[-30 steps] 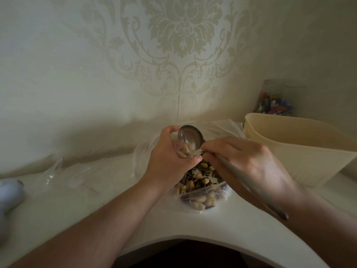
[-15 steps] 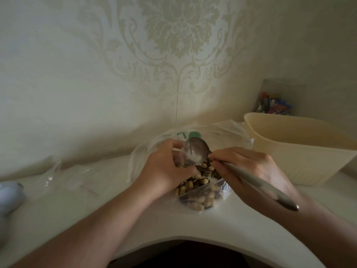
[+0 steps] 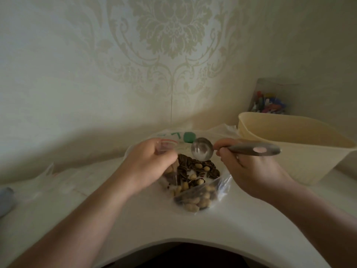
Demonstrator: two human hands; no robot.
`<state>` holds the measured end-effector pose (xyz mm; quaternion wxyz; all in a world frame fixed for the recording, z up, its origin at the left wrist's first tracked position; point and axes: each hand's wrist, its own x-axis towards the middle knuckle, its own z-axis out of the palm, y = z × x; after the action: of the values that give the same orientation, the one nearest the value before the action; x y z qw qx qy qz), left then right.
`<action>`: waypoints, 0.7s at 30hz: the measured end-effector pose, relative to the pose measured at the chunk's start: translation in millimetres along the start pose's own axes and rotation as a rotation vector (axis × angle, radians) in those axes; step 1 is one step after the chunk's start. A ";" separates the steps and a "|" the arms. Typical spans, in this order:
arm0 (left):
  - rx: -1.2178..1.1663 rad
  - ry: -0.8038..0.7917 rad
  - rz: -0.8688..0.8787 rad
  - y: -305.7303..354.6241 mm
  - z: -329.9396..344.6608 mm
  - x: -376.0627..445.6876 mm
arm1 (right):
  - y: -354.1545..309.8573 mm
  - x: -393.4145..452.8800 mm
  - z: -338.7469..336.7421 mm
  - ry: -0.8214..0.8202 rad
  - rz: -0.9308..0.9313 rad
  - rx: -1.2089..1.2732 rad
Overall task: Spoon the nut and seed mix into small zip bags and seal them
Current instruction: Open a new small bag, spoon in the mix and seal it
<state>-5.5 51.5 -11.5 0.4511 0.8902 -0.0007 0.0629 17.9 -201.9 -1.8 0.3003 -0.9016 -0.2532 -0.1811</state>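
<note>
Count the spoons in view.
1. The spoon is in the right hand, held over the nut mix, bowl empty. Others may be hidden inside the tub.

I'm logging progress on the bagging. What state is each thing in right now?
small zip bag: open at the top, held up by the left hand
spoon: empty bowl, held by the right hand above the mix
nut and seed mix: lying in the big open bag
cream tub: upright, contents not visible
</note>
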 end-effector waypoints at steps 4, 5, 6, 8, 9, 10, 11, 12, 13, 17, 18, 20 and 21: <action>-0.024 -0.103 -0.111 1.5 -10.8 -2.3 | -1.3 4.4 4.6 -0.030 -0.111 -0.122; -0.008 -0.102 -0.120 1.3 -11.3 -2.6 | -2.3 6.1 5.8 -0.041 -0.095 -0.108; 0.003 -0.095 -0.121 1.0 -11.8 -3.0 | -3.6 7.7 7.4 -0.047 -0.069 -0.078; 0.024 -0.081 -0.120 -0.9 -13.0 -3.0 | -7.0 10.0 11.4 -0.068 -0.032 -0.051; 0.034 -0.089 -0.128 -1.8 -13.6 -2.6 | -8.6 10.9 13.5 -0.082 -0.038 -0.071; 0.046 -0.105 -0.138 -2.7 -13.9 -2.1 | -9.3 11.7 15.8 -0.093 -0.058 -0.096; 0.057 -0.121 -0.143 -3.4 -13.9 -1.9 | -10.1 12.1 17.8 -0.099 -0.075 -0.112; 0.069 -0.138 -0.146 -3.3 -13.7 -2.1 | -11.5 12.0 19.0 -0.108 -0.079 -0.114; 0.073 -0.159 -0.143 -3.6 -12.5 -2.0 | -12.8 12.0 19.5 -0.113 -0.077 -0.114; 0.058 -0.165 -0.111 -4.4 -5.8 -1.1 | -15.7 11.9 21.2 -0.115 -0.129 -0.147; 0.050 -0.153 -0.104 -4.8 -5.4 0.7 | -15.2 12.2 21.8 -0.113 -0.138 -0.154; 0.034 -0.115 -0.098 -4.3 -6.7 3.3 | -11.6 13.5 23.6 -0.099 -0.155 -0.145; 0.030 -0.097 -0.105 -4.9 -7.3 4.2 | -8.9 14.5 24.4 -0.085 -0.155 -0.133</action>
<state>-1.9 60.6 -10.6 0.4397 0.8978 0.0252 -0.0040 28.8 -175.3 -9.3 0.2141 -0.9041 -0.3219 -0.1818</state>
